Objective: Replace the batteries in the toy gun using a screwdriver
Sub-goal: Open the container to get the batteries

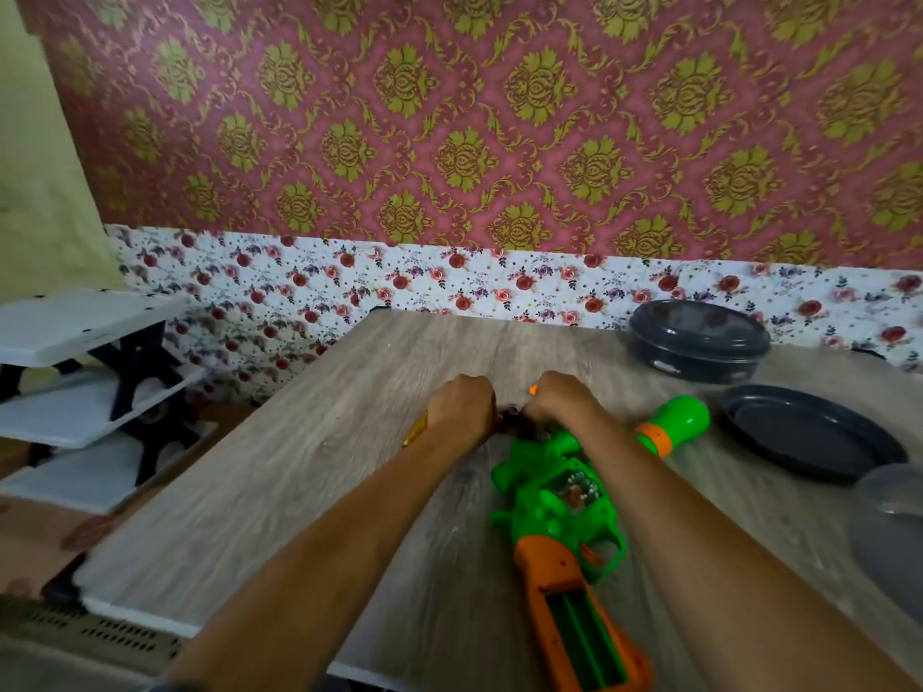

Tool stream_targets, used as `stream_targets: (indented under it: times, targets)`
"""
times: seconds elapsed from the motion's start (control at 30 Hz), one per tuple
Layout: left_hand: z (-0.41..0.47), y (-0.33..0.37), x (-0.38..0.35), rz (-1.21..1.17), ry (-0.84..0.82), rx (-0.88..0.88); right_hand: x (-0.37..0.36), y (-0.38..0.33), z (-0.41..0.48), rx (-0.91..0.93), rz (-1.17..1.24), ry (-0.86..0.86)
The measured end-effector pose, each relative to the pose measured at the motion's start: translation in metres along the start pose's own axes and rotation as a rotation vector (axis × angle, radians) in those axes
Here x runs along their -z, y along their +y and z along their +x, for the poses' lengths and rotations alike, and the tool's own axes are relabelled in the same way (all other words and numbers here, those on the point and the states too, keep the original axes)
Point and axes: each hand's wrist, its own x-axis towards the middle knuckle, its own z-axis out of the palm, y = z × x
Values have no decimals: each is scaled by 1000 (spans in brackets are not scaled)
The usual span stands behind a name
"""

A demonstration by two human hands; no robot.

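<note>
The green and orange toy gun [554, 496] lies on the wooden table [309, 472], barrel pointing far right and orange grip toward me. A long slot in the grip [584, 641] is uncovered and looks empty. My left hand [462, 409] is curled in a fist beyond the gun, and a yellow handle, likely the screwdriver [417, 429], sticks out below it. My right hand [559, 397] is curled beside it, over the gun's far end. Small dark items [514, 419] lie between the hands, blurred. A tiny orange bit [533, 390] shows at the right hand's fingers.
A dark round lidded container [699, 342] stands at the back right by the wall. A dark plate [809, 437] lies in front of it, and a translucent grey bowl [894, 511] sits at the right edge. White shelves [75, 372] stand left of the table.
</note>
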Motion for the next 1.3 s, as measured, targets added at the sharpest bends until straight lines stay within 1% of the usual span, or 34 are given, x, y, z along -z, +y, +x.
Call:
stream_targets:
  times: [0.1, 0.23, 0.37, 0.47, 0.6, 0.7, 0.83, 0.97, 1.03, 1.13, 1.2, 1.3]
  targets:
    - [1, -4, 2, -65, 14, 10, -1, 3, -1, -21, 69, 51]
    - [-1, -9, 13, -269, 34, 44, 11, 7, -7, -56, 168, 96]
    - [-10, 9, 40, -430, 56, -28, 47, 25, -21, -30, 292, 147]
    - [-17, 46, 56, -465, 77, -101, 75, 55, -39, -26, 360, 225]
    - [-41, 119, 61, -460, 40, -258, 105, 117, -80, -64, 241, 327]
    - [-67, 182, 49, -473, 7, -361, 126, 179, -122, -134, 216, 417]
    - [-90, 247, 28, -378, -87, -470, 134, 246, -171, -287, 201, 406]
    - [-109, 301, 5, -221, -205, -536, 123, 288, -199, -331, 170, 330]
    - [-116, 316, -5, -94, -247, -550, 115, 294, -201, -347, 125, 307]
    - [-119, 330, -17, 73, -254, -565, 104, 293, -197, -394, 11, 282]
    - [-119, 333, -23, 132, -248, -555, 98, 291, -192, -389, -71, 277]
    - [-118, 334, -27, 160, -261, -565, 94, 289, -186, -369, -113, 254]
